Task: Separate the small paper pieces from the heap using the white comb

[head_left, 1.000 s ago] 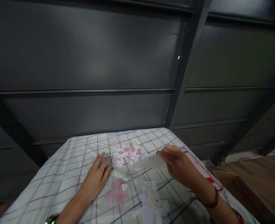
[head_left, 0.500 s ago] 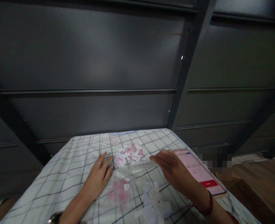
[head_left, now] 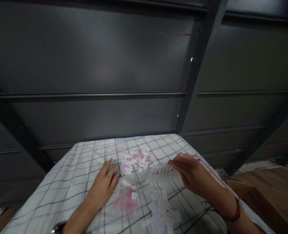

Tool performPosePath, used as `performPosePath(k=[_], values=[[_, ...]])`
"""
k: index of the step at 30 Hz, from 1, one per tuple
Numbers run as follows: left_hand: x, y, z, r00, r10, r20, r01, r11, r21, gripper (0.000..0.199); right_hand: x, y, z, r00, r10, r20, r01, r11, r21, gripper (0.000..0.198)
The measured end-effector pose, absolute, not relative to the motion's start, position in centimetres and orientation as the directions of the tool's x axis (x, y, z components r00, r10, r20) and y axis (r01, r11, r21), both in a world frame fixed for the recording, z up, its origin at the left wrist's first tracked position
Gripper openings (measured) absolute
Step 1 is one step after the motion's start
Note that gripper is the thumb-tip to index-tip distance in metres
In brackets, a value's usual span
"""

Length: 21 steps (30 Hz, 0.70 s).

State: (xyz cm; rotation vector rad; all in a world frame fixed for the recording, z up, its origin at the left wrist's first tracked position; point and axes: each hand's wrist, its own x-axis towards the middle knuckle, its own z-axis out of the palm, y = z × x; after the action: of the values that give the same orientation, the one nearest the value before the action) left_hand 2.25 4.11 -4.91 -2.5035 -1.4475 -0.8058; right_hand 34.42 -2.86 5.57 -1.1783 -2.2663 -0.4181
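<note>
My left hand (head_left: 106, 180) lies flat on the checked cloth (head_left: 68, 182), fingers spread and holding nothing. Just right of its fingertips is a heap of small white and pink paper scraps (head_left: 136, 160). Between the fingers and thumb of my right hand (head_left: 192, 172) is the end of a flat white piece with a row of slots (head_left: 159, 175), perhaps plastic. It is tilted over the cloth, right of the heap. Closer to me lies a second pile of white paper scraps (head_left: 161, 213).
A pink stain (head_left: 125, 203) marks the cloth, with one white scrap (head_left: 134, 196) on it. A phone (head_left: 211, 171) is largely hidden by my right forearm. An open cardboard box (head_left: 258, 203) stands on the floor at right. A dark metal panel wall (head_left: 97, 71) rises behind.
My right hand has moved right, drawing the slotted white piece away from the far heap and tilting it so its slots show. The phone is now more covered. My left hand stays put.
</note>
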Motion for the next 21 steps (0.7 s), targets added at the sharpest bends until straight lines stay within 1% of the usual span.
performPosePath(k=[1,5,6,10,13,15,19,21], values=[[2.2,4.1,-4.9,0.39,0.763,0.515,0.838,-0.527,0.145,0.037,34.2,-2.9,5.4,-0.475,0.646,0.598,0.814,0.58,0.019,0.035],[2.2,4.1,-5.0,0.381,0.767,0.517,0.841,-0.519,0.15,0.037,33.5,-3.0,4.9,-0.505,0.549,0.666,0.748,0.664,0.02,0.04],[2.2,4.1,-5.0,0.38,0.767,0.517,0.842,-0.518,0.15,0.038,33.6,-3.1,5.0,-0.504,0.542,0.672,0.742,0.671,0.015,0.04],[2.2,4.0,-5.0,0.383,0.759,0.527,0.837,-0.526,0.149,0.039,34.8,-3.1,5.9,-0.507,0.57,0.647,0.746,0.666,-0.002,0.037],[2.1,4.0,-5.1,0.396,0.755,0.522,0.832,-0.536,0.144,0.041,34.8,-3.0,6.1,-0.53,0.597,0.602,0.745,0.667,-0.006,0.036],[2.1,4.0,-5.2,0.401,0.755,0.518,0.832,-0.537,0.139,0.04,34.3,-3.0,5.8,-0.543,0.588,0.6,0.732,0.681,-0.005,0.036],[2.1,4.2,-5.3,0.395,0.757,0.52,0.835,-0.532,0.141,0.039,33.5,-2.9,5.1,-0.537,0.487,0.689,0.681,0.733,0.013,0.037],[2.1,4.2,-5.4,0.391,0.762,0.516,0.837,-0.528,0.145,0.038,33.7,-2.8,5.0,-0.498,0.469,0.729,0.697,0.716,0.016,0.034]])
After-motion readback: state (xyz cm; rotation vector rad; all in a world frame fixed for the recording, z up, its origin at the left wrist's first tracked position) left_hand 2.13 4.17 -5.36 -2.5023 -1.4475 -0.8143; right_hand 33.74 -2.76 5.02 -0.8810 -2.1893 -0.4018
